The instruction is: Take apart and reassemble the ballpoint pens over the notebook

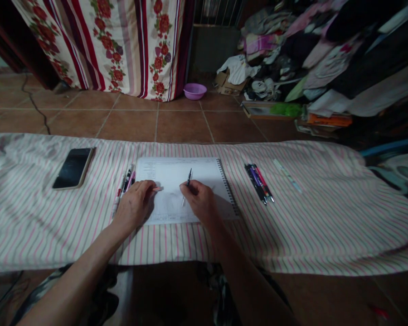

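A spiral-bound sketchbook (177,165) lies open at a pale page with faint grey marks, its coil along the right edge. My right hand (202,199) is closed on a slim dark-and-silver pen (189,174), held over the middle of the page. At the page's left side rests my left hand (134,203), its fingers pinched together. A small pinkish piece with a dark end (159,188) pokes out at those fingertips, too small to name. Partly hidden behind the left hand, several pens (127,178) lie beside the sketchbook.
A smartphone (74,168) lies at the left on the striped cloth (177,244). Several pens (259,183) sit right of the sketchbook, with a pale, slim stick-like item (287,175) farther right. Beyond are a purple basin (195,91), a floral curtain (132,50) and heaped clothes (275,50).
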`<state>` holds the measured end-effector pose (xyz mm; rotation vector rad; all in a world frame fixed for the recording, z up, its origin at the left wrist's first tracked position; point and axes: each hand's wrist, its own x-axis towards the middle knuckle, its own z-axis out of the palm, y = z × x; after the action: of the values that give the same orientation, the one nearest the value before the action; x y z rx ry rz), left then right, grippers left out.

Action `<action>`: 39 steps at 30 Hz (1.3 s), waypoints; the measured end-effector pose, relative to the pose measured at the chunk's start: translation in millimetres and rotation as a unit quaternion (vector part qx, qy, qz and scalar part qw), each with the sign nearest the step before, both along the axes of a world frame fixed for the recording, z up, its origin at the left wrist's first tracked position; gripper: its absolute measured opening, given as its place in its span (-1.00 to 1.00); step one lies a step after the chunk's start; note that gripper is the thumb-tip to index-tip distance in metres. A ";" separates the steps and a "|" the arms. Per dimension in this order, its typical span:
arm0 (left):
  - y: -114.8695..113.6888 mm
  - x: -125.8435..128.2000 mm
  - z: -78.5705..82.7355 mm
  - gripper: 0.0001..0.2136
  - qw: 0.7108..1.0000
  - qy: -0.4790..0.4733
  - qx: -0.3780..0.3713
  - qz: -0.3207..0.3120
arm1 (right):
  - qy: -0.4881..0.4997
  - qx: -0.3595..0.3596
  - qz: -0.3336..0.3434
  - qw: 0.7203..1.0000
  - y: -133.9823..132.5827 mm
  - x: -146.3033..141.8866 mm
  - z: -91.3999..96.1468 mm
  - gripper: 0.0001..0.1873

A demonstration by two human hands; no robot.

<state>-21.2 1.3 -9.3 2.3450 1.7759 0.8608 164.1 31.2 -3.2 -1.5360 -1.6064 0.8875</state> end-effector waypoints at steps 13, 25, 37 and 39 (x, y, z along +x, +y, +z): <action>-5.2 -0.9 7.5 -0.79 0.997 -0.040 -0.060 0.023 | -0.150 0.009 0.046 0.988 -1.2 -7.6 6.0 -0.83; -10.6 -1.1 7.7 -0.81 0.998 -0.031 -0.060 0.002 | -0.224 0.026 0.098 0.969 -1.3 -11.9 1.6 -0.85; -10.9 -0.1 5.0 -0.81 0.998 -0.028 -0.056 -0.009 | -0.257 0.043 0.094 0.961 -1.1 -12.0 -0.9 -0.85; -11.0 0.6 5.2 -0.80 0.998 -0.030 -0.058 -0.007 | -0.254 0.039 0.089 0.962 -0.9 -12.0 -0.5 -0.83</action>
<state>-20.7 -9.7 -4.0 2.2339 1.7337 0.7942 152.1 30.3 -3.7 -1.6687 -2.1446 0.5303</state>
